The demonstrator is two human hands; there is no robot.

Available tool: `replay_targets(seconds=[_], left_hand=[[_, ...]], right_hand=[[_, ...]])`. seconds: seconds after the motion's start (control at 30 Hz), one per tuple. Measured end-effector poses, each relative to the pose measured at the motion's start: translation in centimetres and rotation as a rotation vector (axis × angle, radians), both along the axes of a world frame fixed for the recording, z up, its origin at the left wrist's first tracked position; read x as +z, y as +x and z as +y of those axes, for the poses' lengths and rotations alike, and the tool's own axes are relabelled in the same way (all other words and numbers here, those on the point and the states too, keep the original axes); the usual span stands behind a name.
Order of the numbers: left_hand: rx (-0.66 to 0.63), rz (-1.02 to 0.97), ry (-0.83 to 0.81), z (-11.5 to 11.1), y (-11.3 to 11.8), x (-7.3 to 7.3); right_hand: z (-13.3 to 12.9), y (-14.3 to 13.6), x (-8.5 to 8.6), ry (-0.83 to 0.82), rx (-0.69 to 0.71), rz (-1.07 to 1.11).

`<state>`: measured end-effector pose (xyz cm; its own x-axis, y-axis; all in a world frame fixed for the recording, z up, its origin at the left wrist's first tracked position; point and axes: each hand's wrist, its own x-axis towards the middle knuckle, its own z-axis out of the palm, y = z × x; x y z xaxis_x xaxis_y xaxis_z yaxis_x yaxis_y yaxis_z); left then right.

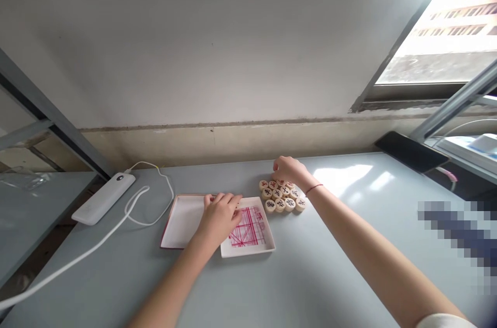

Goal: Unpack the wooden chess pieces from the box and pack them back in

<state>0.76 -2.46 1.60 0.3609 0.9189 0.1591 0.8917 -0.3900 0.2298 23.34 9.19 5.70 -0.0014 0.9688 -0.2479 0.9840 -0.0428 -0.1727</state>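
Round Chinese chess pieces [280, 204] with red and black characters stand in stacked rows on the table. At the back right of these rows is my right hand [290, 170], its fingers curled closed and pointing down; the fingertips and anything in them are hidden. My left hand [222, 214] lies palm down where two shallow boxes meet, fingers slightly bent and a little apart. Under its thumb side is the white box [267, 249] holding a clear sheet or bag with pink-red board lines [248, 227]. The other shallow box [182, 222], white inside with a reddish edge, sits to its left.
A white power bank [104, 198] with a white cable [93, 253] lies at the left of the grey table [310, 286]. A dark flat object [407, 151] leans by a metal post at the right. The wall [217, 48] closes off the back.
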Motion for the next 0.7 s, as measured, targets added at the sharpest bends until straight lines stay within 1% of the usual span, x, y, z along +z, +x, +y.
replay_targets(seconds=[0.07, 0.13, 0.17, 0.23, 0.3, 0.37, 0.43, 0.53, 0.7], left_hand=[[0.005, -0.018, 0.013, 0.0, -0.1, 0.1], [-0.001, -0.050, 0.044, 0.0, 0.0, 0.4], [-0.013, -0.076, 0.065, -0.1, 0.1, 0.5], [-0.056, -0.154, 0.112, -0.2, 0.4, 0.6], [-0.095, -0.254, 0.153, -0.5, 0.9, 0.7], [-0.116, -0.333, 0.174, -0.7, 1.2, 0.6], [-0.127, -0.373, 0.171, -0.9, 1.4, 0.4], [-0.134, -0.395, 0.144, -0.9, 1.4, 0.2], [-0.108, -0.361, 0.156, -0.7, 1.2, 0.1]], right_hand=[[-0.6, 0.3, 0.9, 0.098, -0.046, 0.141], [-2.1, 0.3, 1.6, 0.195, -0.076, 0.419], [-3.0, 0.1, 1.8, 0.206, -0.071, 0.584], [-5.3, -0.8, 1.8, 0.101, 0.007, 0.860], [-7.4, -2.0, 1.3, -0.005, 0.070, 1.006], [-9.0, -3.2, 0.6, -0.067, 0.085, 1.104], [-9.9, -3.9, -0.1, -0.096, 0.080, 1.173], [-10.2, -4.3, -0.9, -0.093, 0.065, 1.218], [-9.9, -3.8, -2.1, -0.057, 0.077, 1.253]])
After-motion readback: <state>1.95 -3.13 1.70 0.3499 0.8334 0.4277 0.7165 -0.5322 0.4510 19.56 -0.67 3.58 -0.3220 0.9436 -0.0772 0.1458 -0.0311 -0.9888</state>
